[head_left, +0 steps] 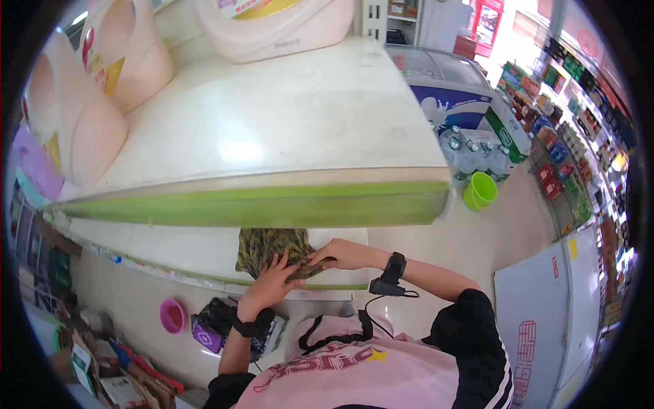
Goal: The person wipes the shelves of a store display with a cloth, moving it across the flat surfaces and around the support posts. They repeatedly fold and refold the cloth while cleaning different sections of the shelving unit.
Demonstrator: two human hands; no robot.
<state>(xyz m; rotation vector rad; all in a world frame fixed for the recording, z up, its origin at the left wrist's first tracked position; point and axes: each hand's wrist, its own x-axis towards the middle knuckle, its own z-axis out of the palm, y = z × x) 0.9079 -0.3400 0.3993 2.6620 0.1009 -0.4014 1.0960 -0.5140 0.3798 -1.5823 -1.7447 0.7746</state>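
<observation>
A camouflage-patterned cloth (262,249), dark green and brown, lies on the lower white shelf, its far edge hidden beneath the upper shelf. My left hand (270,283) rests on the near part of this cloth with its fingers stretched out. At the cloth's right corner, my right hand (346,254) has its thumb and fingers closed on the fabric. Black bands circle both wrists, and the right one carries a small device (387,279) with a cable.
The upper shelf (286,123), edged in green, juts out over my hands and bears large pale jugs (82,116). A pink basin (173,316) and black bags (221,317) are on the floor. To the right are a green bucket (480,191), bottled water (477,157) and a white freezer (538,300).
</observation>
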